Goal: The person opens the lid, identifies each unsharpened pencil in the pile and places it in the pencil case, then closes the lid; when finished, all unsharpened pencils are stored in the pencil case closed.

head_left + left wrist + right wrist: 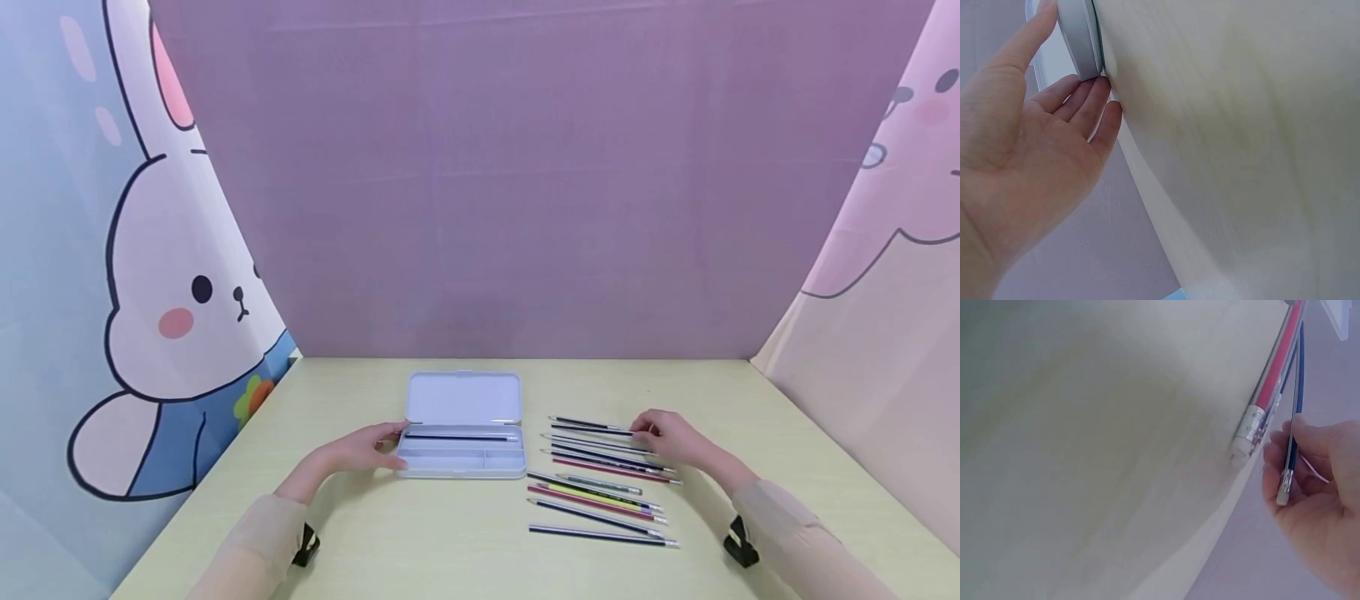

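A white pencil case [461, 474] lies with its lid [463, 398] raised at the back; a dark pencil [459, 437] is in its rear compartment. My left hand [360, 450] grips the case's left end, thumb near the front corner and fingers by the back one. In the left wrist view, the hand [1035, 137] has thumb and fingertips against the case's side [1079, 37]. To the right, my right hand [672, 437] pinches a dark pencil near its eraser end. The right wrist view shows this pencil [1293, 453] between the thumb and fingers of the hand [1325, 475].
Several pencils lie roughly side by side right of the case, among them a yellow one [592, 497] and a short greenish one [603, 484]. A red pencil [1277, 365] shows near the right hand. A purple cloth [480, 183] hangs behind the table [420, 550].
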Demonstrator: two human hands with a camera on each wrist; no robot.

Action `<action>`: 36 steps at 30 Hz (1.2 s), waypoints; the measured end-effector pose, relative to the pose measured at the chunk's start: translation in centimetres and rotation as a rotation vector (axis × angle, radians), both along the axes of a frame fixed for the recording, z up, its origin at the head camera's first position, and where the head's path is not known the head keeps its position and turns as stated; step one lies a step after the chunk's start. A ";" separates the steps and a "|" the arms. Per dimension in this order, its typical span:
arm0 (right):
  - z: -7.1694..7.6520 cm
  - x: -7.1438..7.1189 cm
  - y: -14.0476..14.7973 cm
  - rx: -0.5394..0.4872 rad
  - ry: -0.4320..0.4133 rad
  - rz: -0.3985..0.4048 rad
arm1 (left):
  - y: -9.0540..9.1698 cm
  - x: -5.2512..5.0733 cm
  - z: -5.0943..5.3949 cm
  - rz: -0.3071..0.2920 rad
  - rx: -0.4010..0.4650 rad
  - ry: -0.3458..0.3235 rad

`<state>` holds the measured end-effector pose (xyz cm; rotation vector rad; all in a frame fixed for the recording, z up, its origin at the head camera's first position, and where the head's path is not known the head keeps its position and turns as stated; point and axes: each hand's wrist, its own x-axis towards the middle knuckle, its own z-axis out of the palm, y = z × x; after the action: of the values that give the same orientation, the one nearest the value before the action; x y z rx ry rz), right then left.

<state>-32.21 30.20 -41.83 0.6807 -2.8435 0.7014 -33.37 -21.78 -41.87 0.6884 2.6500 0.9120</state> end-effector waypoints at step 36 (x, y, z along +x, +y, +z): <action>2.5 -0.6 -5.2 -0.134 0.118 0.026 | 0.0 -0.2 -0.3 -0.010 0.019 0.003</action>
<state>-32.82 25.04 -39.34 0.7144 -2.6582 0.8182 -33.57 -21.75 -42.13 0.7073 2.6418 0.9351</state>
